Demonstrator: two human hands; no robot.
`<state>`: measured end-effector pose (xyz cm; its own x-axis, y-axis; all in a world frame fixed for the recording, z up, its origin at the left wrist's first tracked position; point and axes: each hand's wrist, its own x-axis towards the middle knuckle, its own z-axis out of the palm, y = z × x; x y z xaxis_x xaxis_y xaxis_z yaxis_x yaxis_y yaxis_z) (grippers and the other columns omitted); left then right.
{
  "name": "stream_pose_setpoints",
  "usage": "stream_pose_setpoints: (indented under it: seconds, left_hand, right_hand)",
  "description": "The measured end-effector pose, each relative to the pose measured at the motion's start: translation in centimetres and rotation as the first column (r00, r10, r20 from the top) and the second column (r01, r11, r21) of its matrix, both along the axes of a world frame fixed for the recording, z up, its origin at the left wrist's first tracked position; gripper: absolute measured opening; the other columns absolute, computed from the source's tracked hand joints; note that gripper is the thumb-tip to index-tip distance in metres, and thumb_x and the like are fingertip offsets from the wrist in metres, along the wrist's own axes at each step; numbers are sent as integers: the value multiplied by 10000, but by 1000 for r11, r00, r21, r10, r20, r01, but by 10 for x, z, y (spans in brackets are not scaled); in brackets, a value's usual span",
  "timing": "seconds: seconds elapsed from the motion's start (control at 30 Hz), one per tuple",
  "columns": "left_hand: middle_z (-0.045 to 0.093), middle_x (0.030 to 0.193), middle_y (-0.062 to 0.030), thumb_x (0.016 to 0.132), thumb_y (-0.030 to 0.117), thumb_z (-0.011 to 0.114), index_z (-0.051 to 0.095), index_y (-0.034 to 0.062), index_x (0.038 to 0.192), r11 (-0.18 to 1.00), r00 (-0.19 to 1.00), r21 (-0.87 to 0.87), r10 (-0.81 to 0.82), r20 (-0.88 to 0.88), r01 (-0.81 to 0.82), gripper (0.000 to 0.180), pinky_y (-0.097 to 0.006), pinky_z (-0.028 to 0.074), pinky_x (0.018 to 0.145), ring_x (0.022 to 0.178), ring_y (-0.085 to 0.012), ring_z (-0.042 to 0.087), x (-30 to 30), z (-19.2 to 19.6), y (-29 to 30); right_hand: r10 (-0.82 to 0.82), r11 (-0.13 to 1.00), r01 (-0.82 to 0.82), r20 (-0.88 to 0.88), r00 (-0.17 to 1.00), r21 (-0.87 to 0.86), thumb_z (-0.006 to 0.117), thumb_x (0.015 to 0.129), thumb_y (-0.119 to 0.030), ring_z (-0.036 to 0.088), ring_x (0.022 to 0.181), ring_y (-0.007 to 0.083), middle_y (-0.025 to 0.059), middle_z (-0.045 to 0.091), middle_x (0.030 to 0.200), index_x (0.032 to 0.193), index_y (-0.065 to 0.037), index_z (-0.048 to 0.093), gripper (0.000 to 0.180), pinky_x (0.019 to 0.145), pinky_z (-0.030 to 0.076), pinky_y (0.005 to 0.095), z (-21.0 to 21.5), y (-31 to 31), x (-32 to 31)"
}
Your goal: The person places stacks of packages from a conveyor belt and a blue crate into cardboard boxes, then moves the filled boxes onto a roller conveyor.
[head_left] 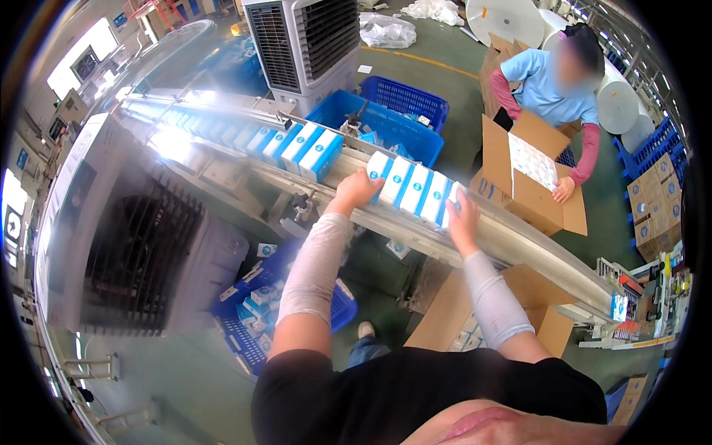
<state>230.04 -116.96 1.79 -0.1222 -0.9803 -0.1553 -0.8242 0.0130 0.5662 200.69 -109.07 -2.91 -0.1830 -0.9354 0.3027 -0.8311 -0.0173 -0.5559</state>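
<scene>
A row of several white-and-blue packs [412, 190] stands on edge on the conveyor [519, 236], pressed together between my two hands. My left hand [357, 190] grips the row's left end, fingers against the outermost pack. At the opposite end, my right hand [463, 219] holds the last pack, fingers bent over its side. More packs of the same kind [302, 148] queue on the belt to the left, apart from the held row by a short gap. Both palms' undersides are hidden.
An open carton [552, 334] with packs inside stands below the belt by my right arm. Blue baskets [337, 305] hold loose packs. Across the belt, a co-worker [545, 89] handles a filled carton [498, 167]. Air coolers [304, 52] flank the line.
</scene>
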Motion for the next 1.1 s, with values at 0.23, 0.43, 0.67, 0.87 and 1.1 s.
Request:
stream_pose_setpoints:
  seconds: [0.23, 0.43, 0.67, 0.87, 1.1]
  left_hand:
    - [613, 1071, -289, 838, 560, 504, 486, -63, 1165, 1000, 999, -24, -10, -37, 9, 704, -461, 450, 895, 1021, -418, 590, -20, 6, 14]
    - [632, 1051, -254, 795, 382, 650, 492, -20, 1218, 969, 989, -223, 81, -122, -107, 604, -442, 468, 878, 999, -382, 607, 6, 15, 10]
    - [645, 969, -253, 816, 367, 604, 523, -27, 1111, 964, 997, -259, 70, 15, -64, 499, -472, 479, 847, 937, -402, 618, 4, 19, 1]
    - [572, 1158, -295, 694, 601, 697, 286, -68, 1335, 999, 987, -9, 35, -159, -37, 1013, -400, 457, 919, 1068, -398, 584, -11, 26, 9]
    - [608, 1093, -263, 702, 560, 714, 353, 4, 1316, 969, 940, -241, -134, -313, 58, 903, -428, 466, 878, 1020, -396, 604, -42, 61, 58]
  right_hand:
    - [-105, 989, 14, 636, 765, 146, 586, 904, -335, 455, 1226, 254, 193, 412, 1378, 1452, -22, 150, 767, 1010, 363, 357, -5, 16, -14]
    - [11, 961, -218, 764, 645, 170, 482, 959, -358, 380, 1296, 269, 181, 349, 1434, 1470, -52, 133, 690, 1053, 310, 346, 13, 14, 13]
    - [124, 974, -213, 606, 786, 76, 493, 946, -340, 378, 1297, 319, 217, 314, 1445, 1482, -62, 78, 732, 1052, 310, 364, -36, -8, 8]
    - [-93, 957, -166, 796, 598, 236, 637, 872, -392, 450, 1199, 245, 187, 436, 1309, 1376, -43, 187, 760, 1013, 351, 347, 3, 4, 10]
    - [-30, 1000, 11, 838, 545, 28, 638, 876, -334, 384, 1265, 235, 130, 356, 1393, 1410, -48, 206, 744, 1050, 310, 371, 42, 42, -21]
